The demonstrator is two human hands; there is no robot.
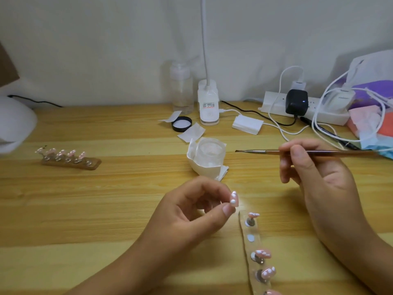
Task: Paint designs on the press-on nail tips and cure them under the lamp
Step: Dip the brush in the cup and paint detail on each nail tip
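My left hand [191, 211] pinches a pink nail tip [233, 199] with white dots, lifted above the wooden table [106, 209]. Just right of it lies a clear holder strip [254, 248] with several pink dotted tips on stands and one bare round spot. My right hand [314, 171] grips a thin brown brush [297, 152], its bristle end pointing left toward a small clear jar [210, 152] wrapped in white paper. A second holder [70, 159] with several pink tips sits at the left. The white curing lamp [12, 122] shows at the far left edge.
A clip desk lamp [208, 103], a clear pump bottle [181, 88] and a black jar lid [181, 123] stand at the back. A power strip [304, 109] with chargers and tangled white cables lies at the back right, beside a pile of coloured items [368, 116].
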